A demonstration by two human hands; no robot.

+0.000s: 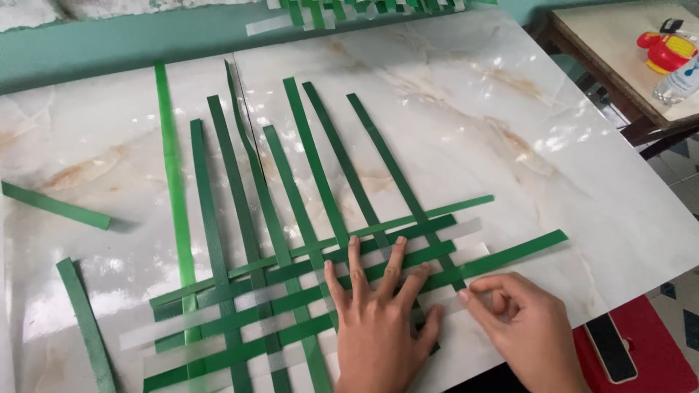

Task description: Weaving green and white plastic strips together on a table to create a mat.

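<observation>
Two loose dark green strips are lying at the far left of the marble tabletop [510,109]: one short strip [54,206] at about nine o'clock from the weave, another spare strip [87,327] at about eight o'clock, both well apart from it. Moving right, the woven mat [291,284] of green and clear strips is taking shape at the near edge. Several long green uprights [313,153] are fanning out toward twelve o'clock, and a handful of cross strips are already running over and under them, alternating green with translucent ones. Judging by this, the weave is early to midway: only the near band is interlaced, while most of each upright's length is lying unwoven.

The left hand [378,320] is pressing flat on the woven part, fingers spread apart, pinning the crossings. Just beside it at three o'clock, the right hand [520,324] is pinching its fingertips together at the lowest green cross strip [502,258], near its right portion; whether the grip is clamped on that strip or a clear one underneath, I cannot tell.

At twelve o'clock, another woven piece [364,9] is peeking in at the far edge. At two o'clock a side table [619,51] is carrying a red and yellow toy [666,49]. At four o'clock a black flat object [610,348] is resting on a red surface. Nothing is blocking the hands.
</observation>
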